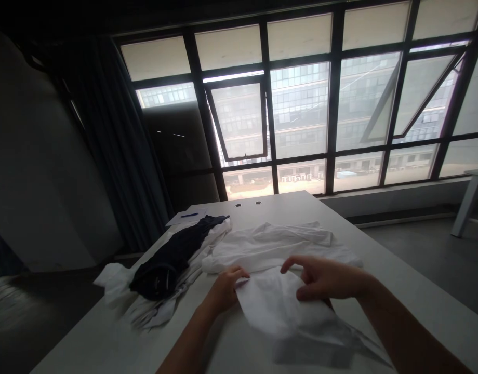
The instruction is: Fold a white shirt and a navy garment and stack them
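White garment [280, 311] lies at near end of surface [281, 208], under both hands. L hand [225, 290] curled at its edge, grip unclear from my view; R hand [324, 278] open, arched over it. Risk: loose L pinch lets thin fabric slip, crease.

On the tabletop [402, 296], a shirt [270, 249] lies just behind the fingers, its flap [274, 306] running toward the person beneath and between the left fingers [239, 275] and right fingers [297, 265]. Left of the fingers, a garment [164, 259] lies on a cloth heap [149, 306]. Farther left and behind, a pen [189, 214] lies on a paper [176, 219]. Two holes [248, 203] sit in the tabletop behind the shirt. Well behind the fingers is a window [301, 114], with a curtain [114, 145] to its left. Far right of the fingers stands a small table [473, 192].
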`<state>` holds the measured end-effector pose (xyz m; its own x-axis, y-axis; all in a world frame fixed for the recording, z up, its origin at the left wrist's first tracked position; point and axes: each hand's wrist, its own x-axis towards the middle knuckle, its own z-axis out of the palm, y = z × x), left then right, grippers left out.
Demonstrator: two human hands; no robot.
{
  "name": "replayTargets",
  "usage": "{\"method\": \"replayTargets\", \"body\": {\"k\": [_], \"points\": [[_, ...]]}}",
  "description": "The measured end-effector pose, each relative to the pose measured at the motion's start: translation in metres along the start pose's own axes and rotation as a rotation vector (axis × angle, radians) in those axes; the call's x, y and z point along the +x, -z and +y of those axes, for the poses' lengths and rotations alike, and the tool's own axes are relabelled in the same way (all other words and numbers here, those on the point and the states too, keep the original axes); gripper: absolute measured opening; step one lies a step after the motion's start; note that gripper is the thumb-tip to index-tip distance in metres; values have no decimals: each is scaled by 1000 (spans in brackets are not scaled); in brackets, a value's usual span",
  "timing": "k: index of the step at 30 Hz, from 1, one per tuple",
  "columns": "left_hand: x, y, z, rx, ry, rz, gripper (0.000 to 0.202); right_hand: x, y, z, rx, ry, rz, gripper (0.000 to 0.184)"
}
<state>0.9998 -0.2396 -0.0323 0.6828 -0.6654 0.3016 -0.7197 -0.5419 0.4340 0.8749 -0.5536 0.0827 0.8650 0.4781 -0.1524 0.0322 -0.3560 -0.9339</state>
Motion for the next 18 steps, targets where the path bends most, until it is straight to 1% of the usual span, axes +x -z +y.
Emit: {"method": "replayTargets", "body": {"k": [1, 2, 3, 6, 9, 11, 13, 15, 16, 18], "points": [[0, 1, 0, 6, 15, -19, 24, -3, 3, 2, -30, -11, -76, 66], [0, 1, 0, 19, 35, -28, 24, -4, 6, 4, -26, -10, -113, 68], [0, 0, -1, 36, 51, -34, 25, -4, 7, 8, -3, 2, -117, 68], [0, -6, -8, 66, 46, -49, 30, 2, 9, 19, 86, 34, -118, 61], [-2, -12, -21, 71, 16, -31, 26, 5, 7, 22, 230, 89, -139, 56], [-3, -15, -29, 73, 18, 12, 25, 6, 7, 24, 371, 159, -112, 57], [-4, -16, -35, 70, 17, 55, 27, 9, 10, 30, 455, 192, -52, 55], [-4, -17, -39, 67, 14, 83, 29, 15, 16, 44, 413, 137, 1, 51], [-5, -17, -41, 70, 18, 91, 31, 19, 20, 54, 339, 73, 36, 48], [-5, -18, -45, 85, 31, 82, 34, 28, 26, 78, 112, -113, 124, 44]]}}
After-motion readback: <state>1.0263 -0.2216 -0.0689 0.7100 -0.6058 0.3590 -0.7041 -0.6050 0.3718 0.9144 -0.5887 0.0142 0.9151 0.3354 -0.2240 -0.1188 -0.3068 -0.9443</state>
